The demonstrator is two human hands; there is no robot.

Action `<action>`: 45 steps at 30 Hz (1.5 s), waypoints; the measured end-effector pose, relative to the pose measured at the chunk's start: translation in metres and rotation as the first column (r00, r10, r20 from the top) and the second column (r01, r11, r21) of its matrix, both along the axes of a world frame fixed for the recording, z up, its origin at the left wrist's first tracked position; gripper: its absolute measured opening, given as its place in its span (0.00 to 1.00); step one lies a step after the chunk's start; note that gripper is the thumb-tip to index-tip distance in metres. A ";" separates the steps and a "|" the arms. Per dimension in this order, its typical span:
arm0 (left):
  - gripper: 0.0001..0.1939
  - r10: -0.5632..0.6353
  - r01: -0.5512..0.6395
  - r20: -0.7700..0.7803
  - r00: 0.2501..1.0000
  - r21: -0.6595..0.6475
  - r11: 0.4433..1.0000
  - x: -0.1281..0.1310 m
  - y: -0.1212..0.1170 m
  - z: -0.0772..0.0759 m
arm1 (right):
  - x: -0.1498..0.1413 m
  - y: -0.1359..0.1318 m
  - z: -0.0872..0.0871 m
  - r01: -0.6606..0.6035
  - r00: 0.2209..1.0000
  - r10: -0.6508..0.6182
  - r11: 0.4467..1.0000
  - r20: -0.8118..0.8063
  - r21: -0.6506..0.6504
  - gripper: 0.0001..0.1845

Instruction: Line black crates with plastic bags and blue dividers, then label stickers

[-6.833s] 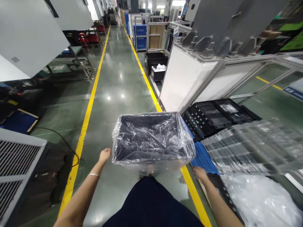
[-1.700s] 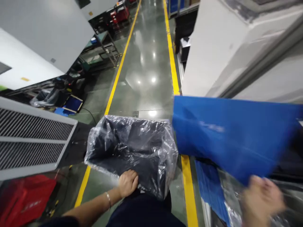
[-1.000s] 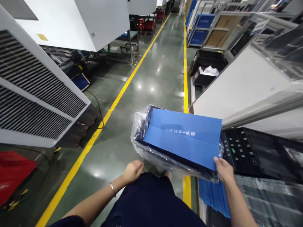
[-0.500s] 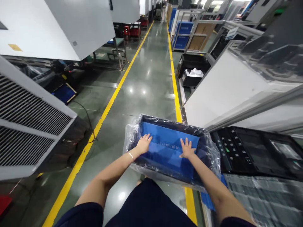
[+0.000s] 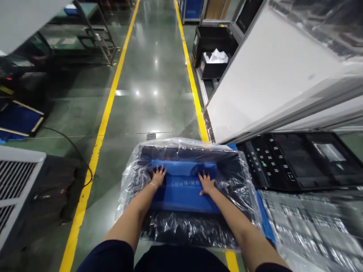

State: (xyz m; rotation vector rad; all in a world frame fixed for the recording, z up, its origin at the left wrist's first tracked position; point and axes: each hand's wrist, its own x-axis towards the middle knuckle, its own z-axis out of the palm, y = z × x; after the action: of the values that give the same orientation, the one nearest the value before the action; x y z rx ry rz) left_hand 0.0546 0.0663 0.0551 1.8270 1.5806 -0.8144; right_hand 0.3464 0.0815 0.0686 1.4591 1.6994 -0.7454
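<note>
In front of me is a dark bin (image 5: 181, 153), lined with clear plastic film (image 5: 129, 181) that hangs over its rim. A blue sheet (image 5: 184, 194) with a line of printed characters lies inside, its far part bent upward. My left hand (image 5: 159, 176) presses on the sheet's left side, fingers spread. On the right side of the sheet my right hand (image 5: 207, 183) also rests with fingers apart. Neither hand grips anything. Beneath the sheet, the bin's floor is hidden.
To the right lie a black panel with buttons (image 5: 266, 158) and stacked clear plastic-wrapped pieces (image 5: 312, 226). A white cabinet wall (image 5: 255, 83) and black crates (image 5: 215, 41) stand beyond. A grey vented unit (image 5: 19, 181) and a cable (image 5: 70, 143) are at left.
Both hands have moved deeper into the bin, pushing the blue sheet down. The sheet's far part now bends up, and the bin sits straighter and nearer in view. My view has tilted down.
</note>
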 end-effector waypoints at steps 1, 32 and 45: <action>0.59 0.006 -0.006 -0.007 1.000 0.009 1.000 0.000 -0.002 -0.004 | 0.000 -0.007 -0.001 -0.009 1.000 0.007 0.998 -0.029 -0.062 0.74; 0.42 -0.182 0.175 0.060 0.981 0.107 0.979 0.039 -0.016 -0.004 | 0.019 -0.031 -0.030 0.199 0.980 -0.200 0.974 -0.005 0.105 0.63; 0.24 -0.056 0.037 0.333 0.941 0.063 0.997 0.037 0.063 0.136 | 0.008 -0.008 0.070 0.349 0.880 -0.242 0.913 -0.408 0.212 0.29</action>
State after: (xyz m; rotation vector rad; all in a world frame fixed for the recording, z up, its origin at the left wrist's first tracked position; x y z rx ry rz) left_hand 0.0913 0.1295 0.1915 1.9294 1.3573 -0.4506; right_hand 0.3549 0.0735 0.1388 1.9038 1.9484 -1.0373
